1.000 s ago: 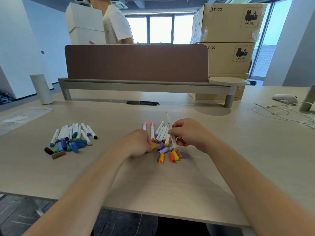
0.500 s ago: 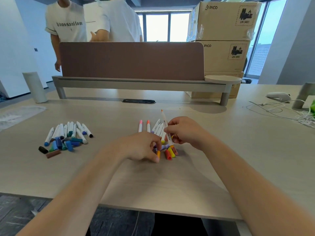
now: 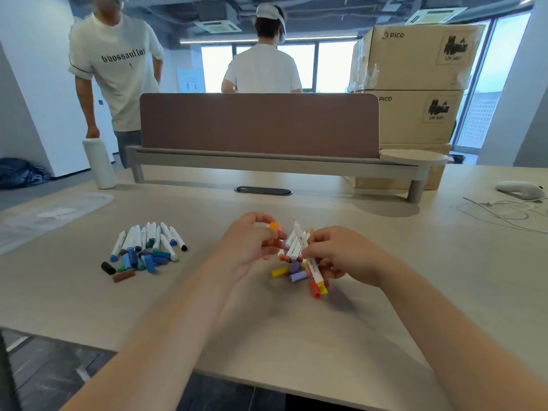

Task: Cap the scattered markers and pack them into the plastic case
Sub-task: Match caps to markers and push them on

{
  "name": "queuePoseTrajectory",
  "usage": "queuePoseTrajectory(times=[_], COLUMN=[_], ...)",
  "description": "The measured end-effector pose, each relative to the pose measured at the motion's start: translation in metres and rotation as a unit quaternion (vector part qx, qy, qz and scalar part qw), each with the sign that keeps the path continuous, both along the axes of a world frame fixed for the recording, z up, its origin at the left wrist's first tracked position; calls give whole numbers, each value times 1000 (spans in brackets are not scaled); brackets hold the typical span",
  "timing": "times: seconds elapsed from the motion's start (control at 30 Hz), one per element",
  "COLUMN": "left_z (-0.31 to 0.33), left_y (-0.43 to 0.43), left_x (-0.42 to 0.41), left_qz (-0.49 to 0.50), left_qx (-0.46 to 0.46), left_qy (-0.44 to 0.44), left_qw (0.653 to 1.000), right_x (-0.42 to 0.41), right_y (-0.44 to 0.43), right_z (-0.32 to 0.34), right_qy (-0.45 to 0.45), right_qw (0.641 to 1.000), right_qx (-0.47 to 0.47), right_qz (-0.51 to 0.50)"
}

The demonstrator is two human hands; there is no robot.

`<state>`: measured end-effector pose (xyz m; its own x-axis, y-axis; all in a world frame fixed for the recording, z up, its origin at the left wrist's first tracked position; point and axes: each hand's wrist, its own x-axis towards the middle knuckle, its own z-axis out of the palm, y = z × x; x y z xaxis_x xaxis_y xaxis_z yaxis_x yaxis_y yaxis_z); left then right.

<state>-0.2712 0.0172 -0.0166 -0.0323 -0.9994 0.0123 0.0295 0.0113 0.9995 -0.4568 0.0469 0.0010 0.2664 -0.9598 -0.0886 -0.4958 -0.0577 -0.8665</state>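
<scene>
My right hand (image 3: pixel 335 256) grips a white marker (image 3: pixel 305 253) with a bare orange tip pointing up and away. My left hand (image 3: pixel 252 244) pinches an orange cap (image 3: pixel 273 226) just left of that tip, a short gap apart. Under both hands lie several more white markers (image 3: pixel 292 243) and loose caps: yellow (image 3: pixel 279 272), purple (image 3: pixel 297 275), red (image 3: pixel 315 289). A second heap of markers (image 3: pixel 148 237) with blue, teal, black and brown caps (image 3: pixel 139 261) lies to the left. A clear plastic case (image 3: pixel 56 213) lies flat at the far left of the table.
A desk divider (image 3: pixel 258 123) on a grey shelf crosses the back of the table (image 3: pixel 415 262). A white roll (image 3: pixel 99 164) stands back left. Cardboard boxes (image 3: pixel 415 84) stack at back right; a white controller (image 3: pixel 519 189) and cables (image 3: pixel 498 210) lie far right. Two people stand behind.
My left hand has lifted off the table with an orange cap and brought it up beside the marker tip. My right hand keeps the marker raised. The people behind have shifted.
</scene>
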Motion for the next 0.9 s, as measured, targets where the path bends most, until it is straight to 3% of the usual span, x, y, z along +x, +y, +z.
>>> queuePoseTrajectory(times=[0.07, 0.17, 0.63, 0.9], left_z=[-1, -1, 0, -3], left_y=[-5, -7, -1, -2], left_x=[3, 4, -8, -23], left_qz=[15, 17, 1, 36], left_qx=[21, 36, 30, -2], left_qy=[86, 137, 71, 38], left_qw=[996, 990, 997, 999], right_x=[2, 4, 6, 6], right_y=[5, 5, 3, -2], right_z=[3, 3, 2, -1], right_qy=[-1, 11, 56, 64], right_qw=[999, 998, 998, 996], right_qx=[19, 27, 10, -60], right_qz=[35, 60, 39, -7])
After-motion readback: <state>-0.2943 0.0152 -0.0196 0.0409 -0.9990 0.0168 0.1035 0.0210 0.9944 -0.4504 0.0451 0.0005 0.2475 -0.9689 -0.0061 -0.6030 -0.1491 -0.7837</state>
